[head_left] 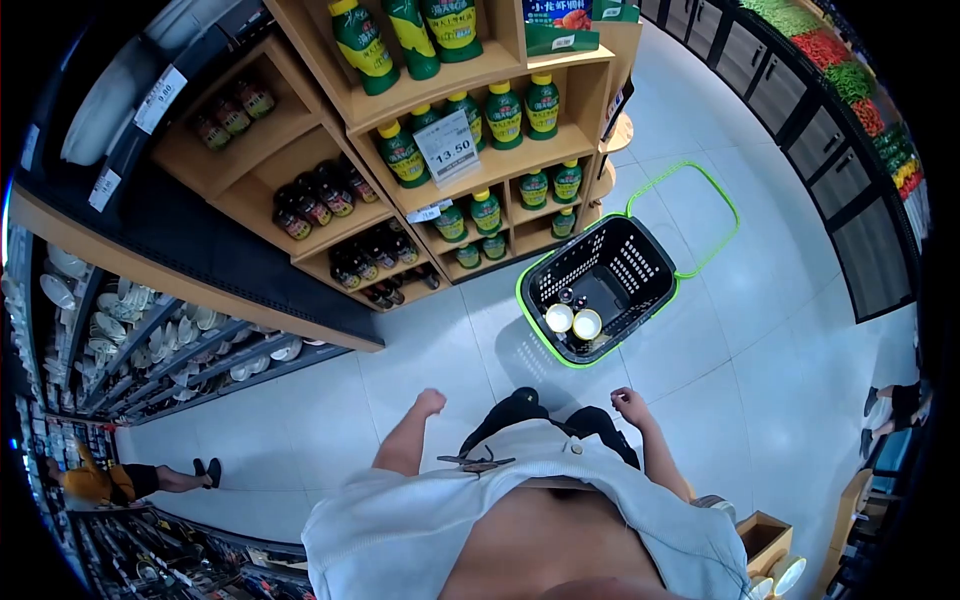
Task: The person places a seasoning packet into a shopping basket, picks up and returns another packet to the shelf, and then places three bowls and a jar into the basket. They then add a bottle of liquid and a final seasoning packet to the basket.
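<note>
My left hand [430, 402] hangs in front of my body, its fingers curled into a fist; nothing shows in it. To the right, my right hand [628, 403] is loosely closed, with no held thing visible. Beyond both hands a black shopping basket [640, 285] with a bright green rim stands on the floor, apart from them. Its green handle [738, 215] lies swung out to the far right side. Inside the basket are two tubs with pale round tops [587, 324] and small dark round-topped items [567, 296].
Wooden shelves [480, 165] hold green bottles with yellow labels and dark jars. Racks of white dishes [190, 335] line the left. A person [110, 482] stands at far left; another person's legs [885, 425] show at far right. Dark cabinets [790, 110] under vegetables curve along the right.
</note>
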`<state>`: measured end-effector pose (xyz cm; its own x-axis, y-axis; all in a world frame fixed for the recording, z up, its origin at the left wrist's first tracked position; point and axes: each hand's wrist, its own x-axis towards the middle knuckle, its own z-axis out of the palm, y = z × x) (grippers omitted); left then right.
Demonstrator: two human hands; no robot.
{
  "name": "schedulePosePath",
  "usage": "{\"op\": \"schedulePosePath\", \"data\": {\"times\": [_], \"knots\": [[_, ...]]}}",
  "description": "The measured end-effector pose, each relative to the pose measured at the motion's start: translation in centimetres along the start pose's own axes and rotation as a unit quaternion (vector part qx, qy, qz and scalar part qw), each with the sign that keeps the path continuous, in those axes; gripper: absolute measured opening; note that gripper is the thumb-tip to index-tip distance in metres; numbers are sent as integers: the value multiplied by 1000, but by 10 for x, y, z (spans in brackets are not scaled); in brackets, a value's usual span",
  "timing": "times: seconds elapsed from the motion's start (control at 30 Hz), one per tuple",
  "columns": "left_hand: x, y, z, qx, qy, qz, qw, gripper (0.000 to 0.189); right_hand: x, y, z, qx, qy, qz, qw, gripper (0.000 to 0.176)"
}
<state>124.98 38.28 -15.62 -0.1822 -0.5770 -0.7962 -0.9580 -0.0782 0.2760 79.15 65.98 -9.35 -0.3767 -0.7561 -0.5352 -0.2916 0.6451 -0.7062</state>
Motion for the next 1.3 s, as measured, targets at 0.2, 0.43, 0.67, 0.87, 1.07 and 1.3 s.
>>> {"op": "schedulePosePath", "data": {"times": [0.2, 0.43, 0.67, 0.87, 1.07, 1.3], "knots": [[8, 131, -62, -206, 113, 140, 962, 26, 33, -24, -62, 24, 38, -5, 999, 26], [-52, 248, -108, -398, 16, 177, 900, 22, 109, -50, -148, -3, -45, -156, 987, 22], [-83, 309, -259, -435, 311, 365, 762, 16, 157, -270, -170, -75, -36, -298, 951, 19], [-68, 345, -366, -452, 411, 448, 653, 21, 194, -461, -109, -1, -77, -487, 870, 17], [-30, 361, -487, -364, 514, 463, 624, 47, 235, -643, -31, 26, 65, -671, 738, 29], [13, 388, -560, -437, 467, 427, 639, 53, 303, -738, 32, 110, 266, -616, 733, 48]]}}
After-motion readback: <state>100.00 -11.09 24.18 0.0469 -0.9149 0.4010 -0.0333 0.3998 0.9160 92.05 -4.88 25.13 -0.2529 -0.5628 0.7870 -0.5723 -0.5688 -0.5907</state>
